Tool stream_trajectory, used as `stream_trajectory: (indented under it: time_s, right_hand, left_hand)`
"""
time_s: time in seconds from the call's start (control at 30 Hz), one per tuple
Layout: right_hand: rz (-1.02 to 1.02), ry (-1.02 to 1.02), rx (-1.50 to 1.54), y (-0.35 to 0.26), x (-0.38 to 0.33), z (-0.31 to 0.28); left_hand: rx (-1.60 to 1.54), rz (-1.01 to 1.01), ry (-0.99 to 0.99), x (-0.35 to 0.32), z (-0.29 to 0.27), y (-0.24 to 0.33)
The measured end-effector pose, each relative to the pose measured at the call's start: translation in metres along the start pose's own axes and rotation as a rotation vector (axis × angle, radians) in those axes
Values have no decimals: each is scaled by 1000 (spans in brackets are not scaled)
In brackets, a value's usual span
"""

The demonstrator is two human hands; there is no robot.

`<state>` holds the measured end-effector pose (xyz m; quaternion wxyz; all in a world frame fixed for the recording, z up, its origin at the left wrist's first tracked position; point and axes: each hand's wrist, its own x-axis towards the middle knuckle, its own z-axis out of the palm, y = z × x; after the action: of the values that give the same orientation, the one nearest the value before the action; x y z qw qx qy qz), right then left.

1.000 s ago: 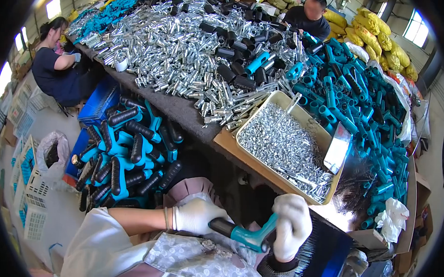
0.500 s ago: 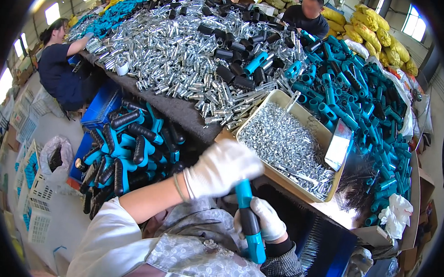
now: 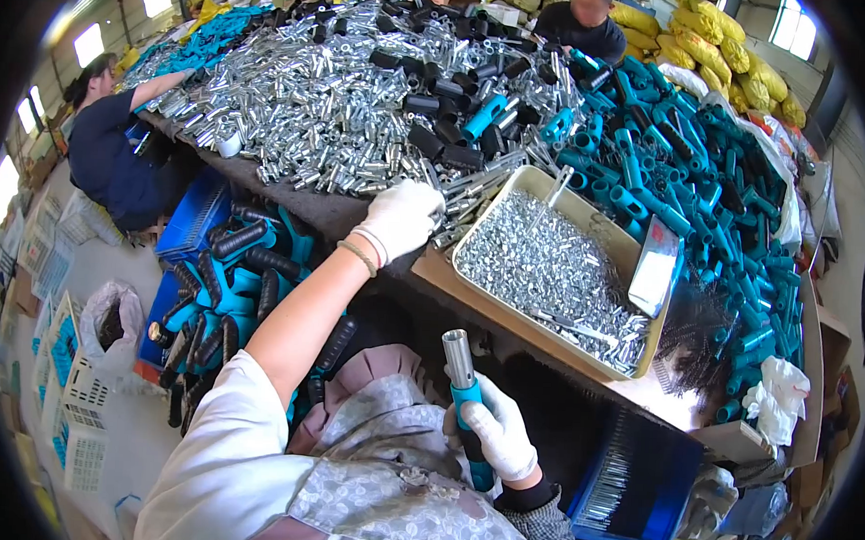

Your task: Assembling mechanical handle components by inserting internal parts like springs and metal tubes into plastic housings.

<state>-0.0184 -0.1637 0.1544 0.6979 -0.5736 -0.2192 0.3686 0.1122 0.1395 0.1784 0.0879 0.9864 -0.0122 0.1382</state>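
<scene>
My right hand (image 3: 501, 429), in a white glove, is wrapped round a teal and black tool handle (image 3: 473, 446) in front of my apron. A shiny metal sleeve (image 3: 459, 358) stands out of the handle's upper end. At the near edge of the heap of metal sleeves (image 3: 314, 110), my gloved left hand (image 3: 404, 220) is closed with its fingers curled, touching or just over the pieces. Its fingertips are hidden, so what it holds cannot be made out. A cream tray (image 3: 656, 343) of small metal parts lies to its right.
Teal housings (image 3: 668, 184) are heaped at the right, beside dark springs (image 3: 695, 330). Below the table edge are a blue crate (image 3: 198, 216) with teal-and-black handles (image 3: 249, 281) and a blue bin (image 3: 650, 482) of metal rods. Co-workers sit at the far left (image 3: 119, 150) and far side (image 3: 583, 30).
My left hand has moved from the handle's top up and away to the metal heap. A metal sleeve now shows at the handle's upper end. My right hand still grips the handle.
</scene>
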Motion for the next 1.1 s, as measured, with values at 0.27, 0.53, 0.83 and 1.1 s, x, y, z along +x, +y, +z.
stream_trajectory:
  time_s: [0.27,0.53,0.83,1.1]
  right_hand:
    - [-236,302,-466,16,3,-8]
    - [-315,484,-1072,15,-5,4]
    - [99,39,-294,9,-20,-20]
    - [-68,163,-565,5,-26,-11]
  left_hand:
    - [-1371,-178,32,-111,-29,84]
    - [-1224,-419,-94,-154,-12,95]
    - [-1353,299,-224,-155,-27,81]
    - [-944,420,-192,-155,-35,78]
